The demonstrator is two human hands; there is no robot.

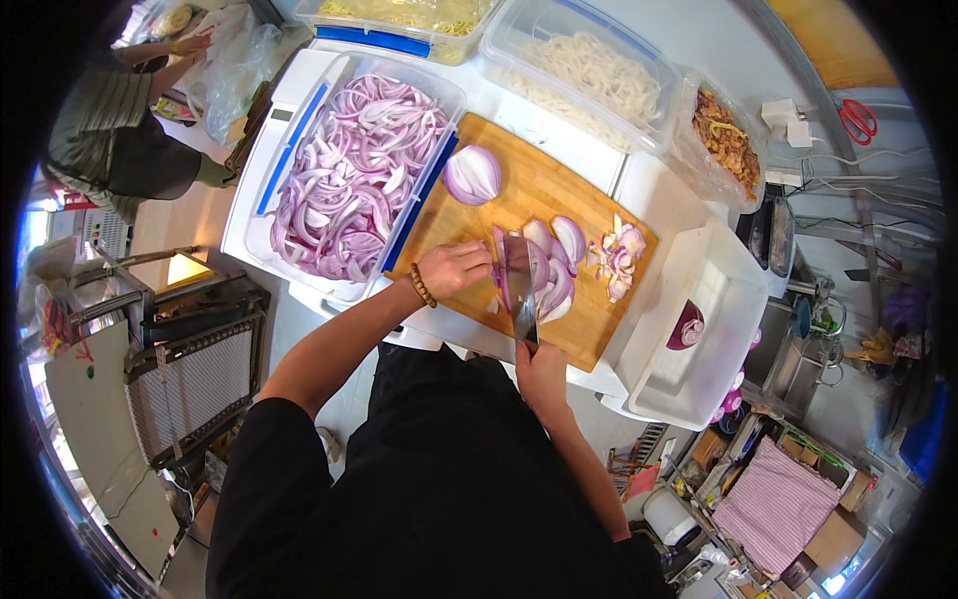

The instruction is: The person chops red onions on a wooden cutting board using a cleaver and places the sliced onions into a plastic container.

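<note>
My right hand point(542, 372) grips the handle of a broad kitchen knife point(519, 281), whose blade stands among red onion slices point(557, 281) on a wooden cutting board point(456, 217). Just left of the blade, the fingers of my left hand point(455, 271) are bent against cut onion; how firmly they hold it is hard to see. A halved red onion point(472, 175) lies cut side up on the upper left of the board. Small onion trimmings point(620, 256) are heaped at the board's right end.
A plastic tub of sliced onion point(359, 180) adjoins the board's left. Tubs of yellow noodles point(449, 19) and pale noodles point(591, 75) stand behind. Right are a bag of brown food pieces point(724, 146) and a white bin point(692, 374) with an onion piece point(685, 326). Another person point(120, 120) stands upper left.
</note>
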